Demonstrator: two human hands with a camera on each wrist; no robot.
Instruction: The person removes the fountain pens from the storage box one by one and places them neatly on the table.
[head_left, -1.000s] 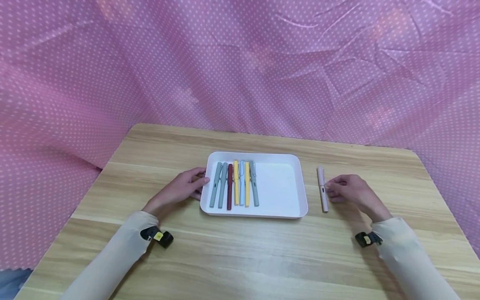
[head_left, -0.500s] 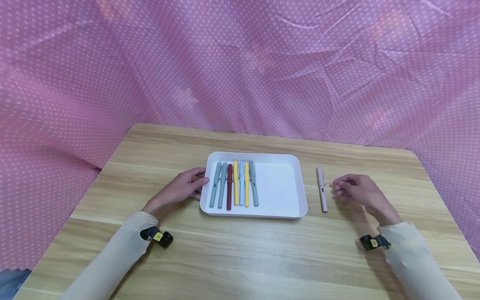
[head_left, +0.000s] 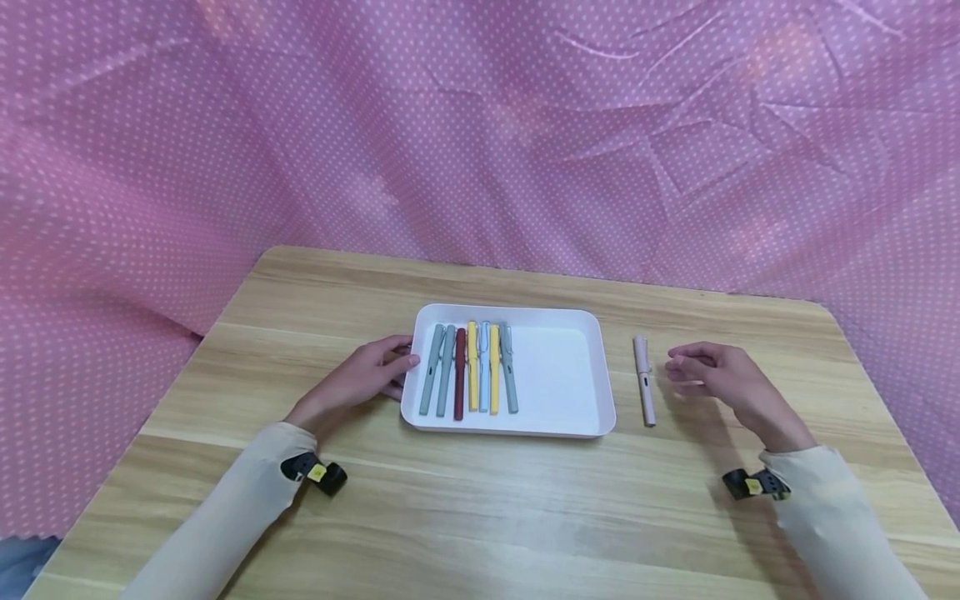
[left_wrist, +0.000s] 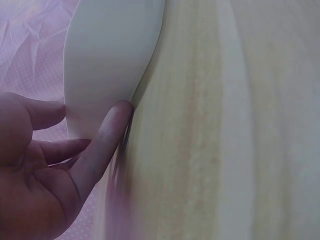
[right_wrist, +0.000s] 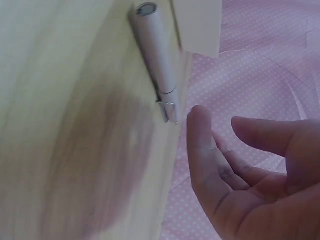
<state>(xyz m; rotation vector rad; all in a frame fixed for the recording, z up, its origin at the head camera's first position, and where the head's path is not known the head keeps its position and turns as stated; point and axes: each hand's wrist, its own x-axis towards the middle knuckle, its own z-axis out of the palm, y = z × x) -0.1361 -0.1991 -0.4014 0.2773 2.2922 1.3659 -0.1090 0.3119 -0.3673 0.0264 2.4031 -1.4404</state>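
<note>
My left hand is at the left end of the white tray. Its thumb and fingers hold the outer wall between rim and underside, as the left wrist view shows of the tray. Several capped pens lie side by side in the tray's left half: grey-green, dark red, yellow and light blue. A pale pink pen lies on the table right of the tray. Beside it hovers my right hand, thumb and fingers apart, holding nothing; the right wrist view shows a gap to the pen.
The wooden table has a pink dotted cloth hanging behind and at its sides. A small black camera sits at the left wrist and another camera at the right.
My right hand has drawn back to the right, off the pink pen, and its fingers have spread. The pen, the tray and my left hand stay in place.
</note>
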